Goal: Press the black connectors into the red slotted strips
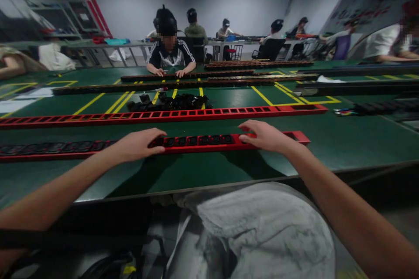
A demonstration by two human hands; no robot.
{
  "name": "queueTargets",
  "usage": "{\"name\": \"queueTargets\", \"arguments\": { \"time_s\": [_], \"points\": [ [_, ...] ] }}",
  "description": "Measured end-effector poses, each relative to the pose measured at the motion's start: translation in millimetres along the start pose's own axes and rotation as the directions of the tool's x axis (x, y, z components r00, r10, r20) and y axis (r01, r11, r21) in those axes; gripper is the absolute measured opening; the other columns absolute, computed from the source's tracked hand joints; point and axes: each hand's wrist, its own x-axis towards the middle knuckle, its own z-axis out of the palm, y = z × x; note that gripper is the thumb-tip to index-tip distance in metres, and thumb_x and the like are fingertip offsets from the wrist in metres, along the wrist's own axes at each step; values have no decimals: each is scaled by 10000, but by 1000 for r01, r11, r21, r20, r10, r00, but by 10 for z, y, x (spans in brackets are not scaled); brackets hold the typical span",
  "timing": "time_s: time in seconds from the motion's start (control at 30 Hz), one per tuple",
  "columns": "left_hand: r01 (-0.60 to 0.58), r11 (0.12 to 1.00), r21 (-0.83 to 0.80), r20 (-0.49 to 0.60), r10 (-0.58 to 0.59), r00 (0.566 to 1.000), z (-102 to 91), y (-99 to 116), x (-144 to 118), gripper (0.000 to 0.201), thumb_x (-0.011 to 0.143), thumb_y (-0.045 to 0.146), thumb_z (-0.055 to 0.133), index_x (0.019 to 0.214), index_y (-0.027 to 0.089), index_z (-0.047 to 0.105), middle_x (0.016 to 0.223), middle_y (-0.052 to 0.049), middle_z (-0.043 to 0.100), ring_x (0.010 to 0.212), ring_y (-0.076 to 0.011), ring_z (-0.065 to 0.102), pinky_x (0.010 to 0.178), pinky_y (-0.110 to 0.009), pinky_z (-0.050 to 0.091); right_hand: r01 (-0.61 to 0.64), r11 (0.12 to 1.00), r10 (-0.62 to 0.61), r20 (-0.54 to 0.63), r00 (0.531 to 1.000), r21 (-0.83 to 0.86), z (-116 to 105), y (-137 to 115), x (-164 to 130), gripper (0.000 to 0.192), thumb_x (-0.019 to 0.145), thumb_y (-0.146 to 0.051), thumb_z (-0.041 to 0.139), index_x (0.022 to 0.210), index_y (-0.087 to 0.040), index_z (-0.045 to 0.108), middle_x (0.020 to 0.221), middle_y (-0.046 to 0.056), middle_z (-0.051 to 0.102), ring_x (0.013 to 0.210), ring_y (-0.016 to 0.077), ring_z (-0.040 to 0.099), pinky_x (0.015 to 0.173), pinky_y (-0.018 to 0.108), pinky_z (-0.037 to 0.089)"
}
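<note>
A long red slotted strip (196,150) lies on the green table in front of me, with square black parts (203,140) seated in a row of its slots. My left hand (139,144) is over the strip, its thumb at the near edge and its fingers at the far edge, spread apart. Whether it touches the strip, I cannot tell. Toward the strip's right end is my right hand (263,135), thumb over the red frame and fingers held apart above the far side. Nothing shows between its fingers. Both hands hide short stretches of the strip.
Behind it lies a second red slotted strip (163,116), with a pile of black parts (173,102) beyond. Dark long strips (163,85) cross the table farther back. Opposite sits a person (170,54) with both hands at one. Bundled cables (347,112) lie right.
</note>
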Motion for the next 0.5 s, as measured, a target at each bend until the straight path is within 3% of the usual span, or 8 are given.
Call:
{"name": "queueTargets", "arguments": {
  "time_s": [0.1,0.2,0.3,0.4,0.5],
  "points": [
    [-151,985,80,-48,155,987,112,864,494,565,939,566,367,1326,171,485,1293,-114,589,1176,-269,572,992,-391,454,-102,995,99,-145,984,-12,-28,377,-270,366,935,-382,443,1097,-139,665,1104,132,694,1014,260,636,885,368,471],
    [-214,968,132,-84,226,970,185,1354,812,522,961,544,352,1300,173,492,1228,-121,611,1085,-270,603,896,-386,486,-155,987,144,-240,960,-28,71,572,-483,346,947,-344,420,1040,-141,684,1048,133,700,995,261,618,876,372,458],
    [-221,961,169,-99,240,966,221,1526,953,458,973,506,356,1220,162,531,1169,-126,635,1039,-267,612,833,-372,489,-163,986,145,-278,949,-44,204,540,-559,324,956,-328,417,1028,-161,686,1041,118,702,992,255,598,889,376,431],
    [-201,962,185,-106,223,969,222,1537,973,435,976,500,354,1198,178,546,1163,-108,641,1026,-261,616,803,-358,486,-165,984,144,-257,956,-63,204,374,-451,327,960,-299,400,995,-155,692,1021,121,702,972,253,587,866,363,407],
    [-231,957,174,-82,248,965,180,1481,961,426,979,487,352,1250,206,523,1175,-87,635,1035,-250,617,784,-346,484,-57,998,57,-99,994,-5,60,157,-95,317,944,-311,429,973,-147,699,967,109,702,872,218,592,763,313,392]
  ]
}}
